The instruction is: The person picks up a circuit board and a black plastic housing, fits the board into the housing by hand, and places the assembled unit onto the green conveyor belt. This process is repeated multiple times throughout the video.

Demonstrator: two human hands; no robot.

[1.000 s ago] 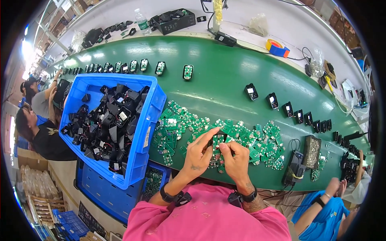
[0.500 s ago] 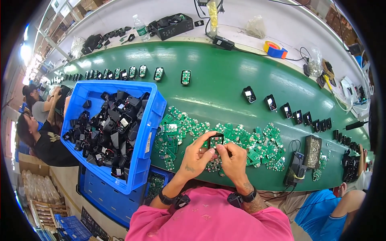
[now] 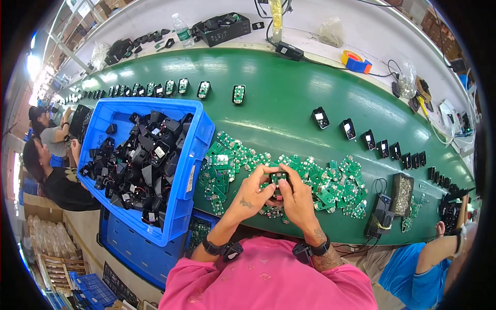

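Note:
My left hand (image 3: pixel 252 195) and my right hand (image 3: pixel 296 199) are closed around a small black plastic housing (image 3: pixel 272 181). Inside its rim shows a green circuit board (image 3: pixel 279 176). Both thumbs press at the near part, and the fingers wrap the sides and far edge, hiding much of it. Something small and red peeks out below the thumbs. Under and around my hands spreads a loose pile of green circuit boards (image 3: pixel 330 192) on the green bench (image 3: pixel 274 121).
To the left stands a blue crate (image 3: pixel 204 135) heaped with black housings (image 3: pixel 150 160). Rows of housings line the belt, left ones with boards (image 3: pixel 238 94), right ones (image 3: pixel 320 118) partly filled. A black power device (image 3: pixel 381 214) sits right. Co-workers (image 3: pixel 59 178) sit on both sides.
The fingers of my right hand have moved up over the housing's far edge, and its view has turned, showing a green board. Co-workers at left and right have shifted their arms.

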